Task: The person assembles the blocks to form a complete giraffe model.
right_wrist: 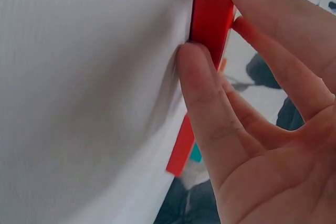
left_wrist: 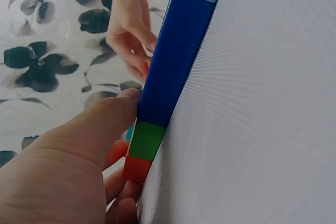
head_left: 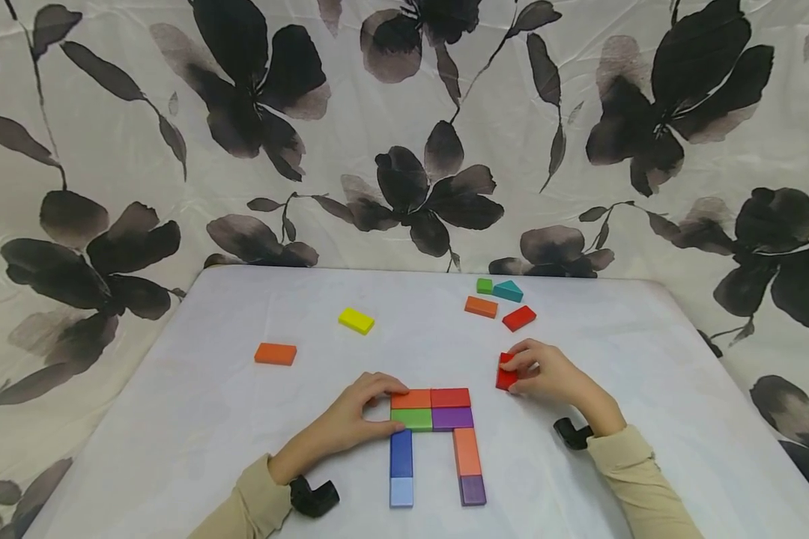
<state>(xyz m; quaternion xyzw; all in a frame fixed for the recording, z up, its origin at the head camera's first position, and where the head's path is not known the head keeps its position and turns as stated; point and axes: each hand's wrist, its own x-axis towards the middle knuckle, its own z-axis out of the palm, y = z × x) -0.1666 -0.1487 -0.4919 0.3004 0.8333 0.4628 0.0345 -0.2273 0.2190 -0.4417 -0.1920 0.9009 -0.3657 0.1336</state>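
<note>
Flat blocks form a table-like shape at the front middle of the white tabletop. An orange block (head_left: 411, 398) and a red block (head_left: 450, 397) make its top row. Below them lie a green block (head_left: 411, 420) and a purple block (head_left: 452, 418). A dark blue block (head_left: 401, 453) and light blue block (head_left: 401, 492) form one leg; a salmon block (head_left: 467, 451) and dark purple block (head_left: 473, 490) the other. My left hand (head_left: 350, 416) pinches the orange and green blocks at their left end. To the right, my right hand (head_left: 546, 374) grips another red block (right_wrist: 211, 17) between thumb and fingers.
Farther back lie an orange block (head_left: 275, 354) and a yellow block (head_left: 356, 320) on the left. Beyond my right hand are a red block (head_left: 519, 318), an orange block (head_left: 481, 306), a small green block (head_left: 485, 286) and a teal triangle (head_left: 508, 291). Floral cloth (head_left: 404, 247) hangs behind the table.
</note>
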